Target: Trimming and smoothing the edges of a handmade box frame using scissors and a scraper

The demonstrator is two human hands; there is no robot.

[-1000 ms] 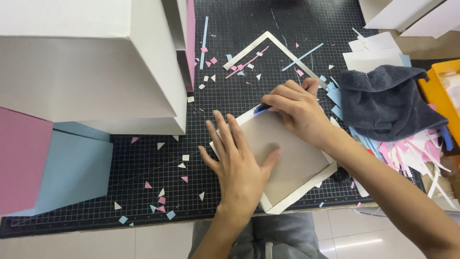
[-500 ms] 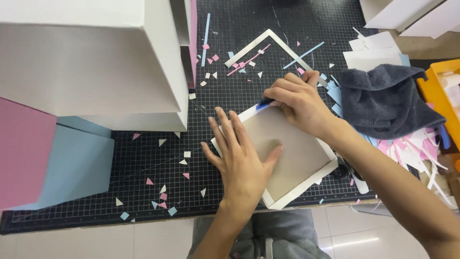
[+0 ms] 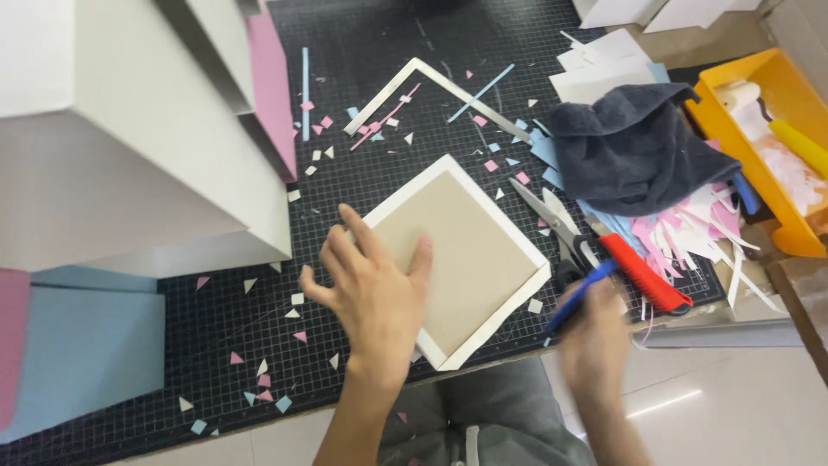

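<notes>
My left hand (image 3: 373,289) lies flat with fingers spread on the near-left part of a brown cardboard square (image 3: 466,250) edged with white paper, turned like a diamond on the black cutting mat (image 3: 362,69). My right hand (image 3: 595,345), blurred by motion, is off the mat's near edge and holds a slim blue tool (image 3: 580,298) pointing up and right. Scissors with red handles (image 3: 595,246) lie just right of the square.
A large white box structure (image 3: 129,147) with pink and pale blue panels fills the left. A dark grey cloth (image 3: 634,147), paper strips and a yellow tray (image 3: 768,121) lie at the right. Small pink, white and blue scraps and an L-shaped white strip (image 3: 414,73) dot the mat.
My right hand has left the square's far corner and swung down to the right with the blue tool. The left hand stays pressed on the square. The view shifted.
</notes>
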